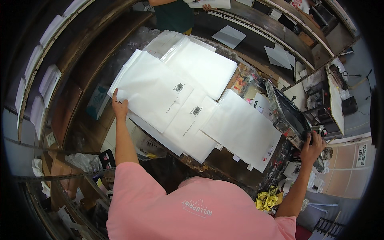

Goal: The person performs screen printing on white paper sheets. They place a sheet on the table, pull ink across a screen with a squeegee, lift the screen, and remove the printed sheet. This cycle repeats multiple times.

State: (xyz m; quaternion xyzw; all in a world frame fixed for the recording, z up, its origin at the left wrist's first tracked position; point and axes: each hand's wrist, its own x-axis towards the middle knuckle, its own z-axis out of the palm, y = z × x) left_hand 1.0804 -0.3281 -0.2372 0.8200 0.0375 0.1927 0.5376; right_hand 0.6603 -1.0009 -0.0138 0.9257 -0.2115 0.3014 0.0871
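Note:
At the left end of the worktable, my left hand pinches the corner of a white printed sheet, possibly a flat bag. It overlaps another white sheet with the same small dark print. My right hand is closed over the near edge of a screen-printing frame, which stands tilted up at the table's right side. Between the hands a blank-looking white sheet lies on the printing board. Behind the printed sheets rests a stack of white sheets.
Opposite me another person in a dark green top holds white sheets. Wooden shelves with white stacks rise at the left. Crumpled yellow material sits by my right forearm. Paint stains cover the table beside the frame.

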